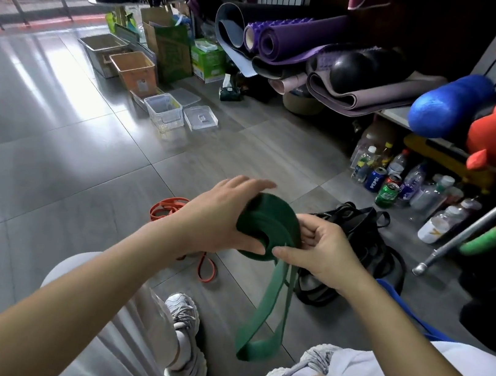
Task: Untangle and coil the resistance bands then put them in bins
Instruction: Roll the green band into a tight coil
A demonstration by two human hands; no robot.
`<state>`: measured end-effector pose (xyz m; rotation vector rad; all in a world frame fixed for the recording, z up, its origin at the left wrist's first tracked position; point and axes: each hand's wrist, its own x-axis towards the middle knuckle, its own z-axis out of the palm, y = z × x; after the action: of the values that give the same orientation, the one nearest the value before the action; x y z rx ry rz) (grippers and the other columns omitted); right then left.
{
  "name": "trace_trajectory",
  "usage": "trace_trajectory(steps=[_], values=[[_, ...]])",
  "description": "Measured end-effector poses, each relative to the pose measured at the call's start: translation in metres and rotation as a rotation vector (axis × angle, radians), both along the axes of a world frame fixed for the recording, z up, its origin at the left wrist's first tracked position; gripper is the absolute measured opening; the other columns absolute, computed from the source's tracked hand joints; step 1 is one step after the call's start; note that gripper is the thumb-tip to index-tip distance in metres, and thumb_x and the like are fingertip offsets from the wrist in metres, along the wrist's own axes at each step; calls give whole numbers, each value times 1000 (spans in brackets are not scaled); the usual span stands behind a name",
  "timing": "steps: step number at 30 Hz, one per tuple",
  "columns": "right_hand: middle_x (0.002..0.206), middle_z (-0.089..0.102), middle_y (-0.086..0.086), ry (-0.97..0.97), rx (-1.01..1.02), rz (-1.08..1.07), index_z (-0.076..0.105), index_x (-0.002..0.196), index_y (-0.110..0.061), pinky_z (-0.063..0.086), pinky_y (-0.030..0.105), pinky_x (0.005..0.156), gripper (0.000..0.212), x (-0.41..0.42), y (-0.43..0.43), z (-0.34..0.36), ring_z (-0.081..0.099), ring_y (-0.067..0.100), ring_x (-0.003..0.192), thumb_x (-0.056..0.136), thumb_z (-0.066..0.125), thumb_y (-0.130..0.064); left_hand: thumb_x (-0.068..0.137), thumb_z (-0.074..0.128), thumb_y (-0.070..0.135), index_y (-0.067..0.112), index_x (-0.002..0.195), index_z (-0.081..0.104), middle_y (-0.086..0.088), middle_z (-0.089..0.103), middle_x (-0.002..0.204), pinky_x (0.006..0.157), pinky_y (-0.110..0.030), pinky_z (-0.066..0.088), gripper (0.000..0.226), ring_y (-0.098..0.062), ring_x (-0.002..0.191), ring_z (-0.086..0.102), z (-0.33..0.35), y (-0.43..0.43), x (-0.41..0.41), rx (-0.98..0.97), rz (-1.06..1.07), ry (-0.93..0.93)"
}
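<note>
The green band (pixel 267 223) was mostly rolled, the left hand (pixel 217 215) gripping the roll and the right hand (pixel 323 254) pinching its hanging tail, while the orange band (pixel 170 205) lay loose on the floor (pixel 56 127), well apart from the bins (pixel 165 111).

Both forearms (pixel 106 266) bare right to the frame edge. Loose pale trousers (pixel 98 320), whitish-grey with a faint sheen, on both legs. Chunky white-and-grey lace-up trainers (pixel 184 368) with thick ridged soles; white sock (pixel 184 347) above the left one.
</note>
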<state>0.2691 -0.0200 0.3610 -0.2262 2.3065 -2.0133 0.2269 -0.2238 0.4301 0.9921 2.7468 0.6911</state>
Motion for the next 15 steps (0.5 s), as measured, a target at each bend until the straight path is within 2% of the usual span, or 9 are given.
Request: trace_trajectory(steps=[2, 4, 7, 9, 11, 15], values=[[92, 74, -2, -27, 69, 22, 67, 100, -23, 55, 31, 78, 44, 2, -1, 2, 71, 14, 88, 63, 82, -5, 69, 76, 48, 37, 138, 32, 9, 47, 131, 92, -34, 45, 82, -15, 116, 46, 4, 10, 1, -211, -85, 122], [91, 74, -1, -33, 144, 31, 69, 98, -25, 57, 39, 81, 43, 3, -3, 6, 71, 15, 88, 57, 80, -18, 69, 74, 48, 34, 132, 39, 9, 55, 119, 80, -31, 47, 74, -17, 103, 54, 6, 18, -1, -350, -95, 113], [88, 74, -2, -20, 208, 42, 69, 97, -27, 56, 46, 83, 41, 5, -2, 8, 71, 17, 86, 57, 79, -25, 68, 75, 47, 23, 113, 51, 7, 57, 92, 67, -29, 44, 57, -19, 85, 55, 7, 26, -5, -430, -84, 100], [92, 74, -1, -22, 178, 40, 68, 100, -28, 56, 44, 85, 42, 6, 2, 10, 70, 17, 89, 59, 79, -23, 68, 75, 47, 20, 104, 53, 5, 56, 84, 64, -30, 44, 50, -20, 77, 53, 5, 28, -6, -384, -71, 132], [98, 73, -2, -21, 119, 40, 66, 105, -29, 55, 39, 87, 45, 6, 8, 12, 69, 16, 95, 64, 80, -19, 68, 75, 46, 18, 102, 55, 3, 60, 83, 65, -30, 47, 48, -20, 75, 54, 1, 27, -8, -252, -44, 125], [102, 72, -5, -14, 94, 31, 61, 109, -27, 50, 25, 89, 53, 7, 18, 7, 66, 10, 99, 67, 83, -5, 63, 83, 38, 20, 104, 60, 7, 66, 84, 63, -20, 50, 50, -11, 74, 61, -4, 17, -8, 101, 63, -60]])
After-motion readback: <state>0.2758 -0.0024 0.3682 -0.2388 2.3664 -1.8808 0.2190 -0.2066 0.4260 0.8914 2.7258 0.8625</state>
